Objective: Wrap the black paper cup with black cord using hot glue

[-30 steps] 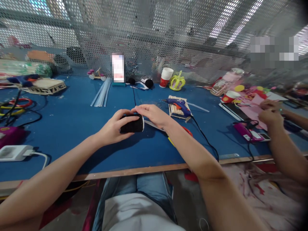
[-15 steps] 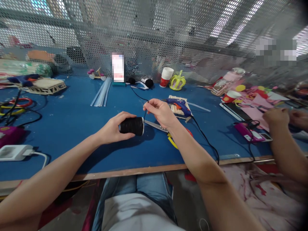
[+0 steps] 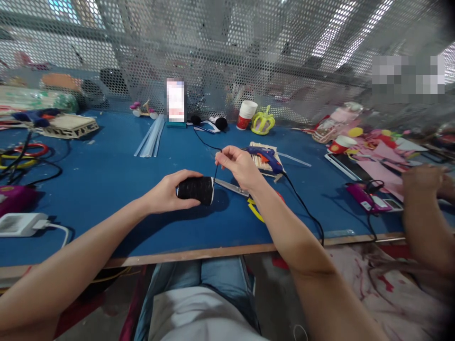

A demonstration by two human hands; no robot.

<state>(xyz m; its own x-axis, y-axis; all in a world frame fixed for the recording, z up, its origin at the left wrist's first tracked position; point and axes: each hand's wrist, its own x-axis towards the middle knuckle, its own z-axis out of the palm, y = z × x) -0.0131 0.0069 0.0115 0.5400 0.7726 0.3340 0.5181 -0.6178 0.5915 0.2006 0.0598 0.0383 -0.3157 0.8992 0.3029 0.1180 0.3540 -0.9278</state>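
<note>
The right hand point(image 3: 237, 166) is now pinching the black cord point(image 3: 215, 173) off the right end of the black roll point(image 3: 195, 192), where a second ago it was pressing close by the fingers of the left hand point(image 3: 169, 192). The left index finger is no longer stretching across the roll's side. A co-worker's hand point(image 3: 421, 182) is showing farther right over the bench point(image 3: 106, 177).
</note>
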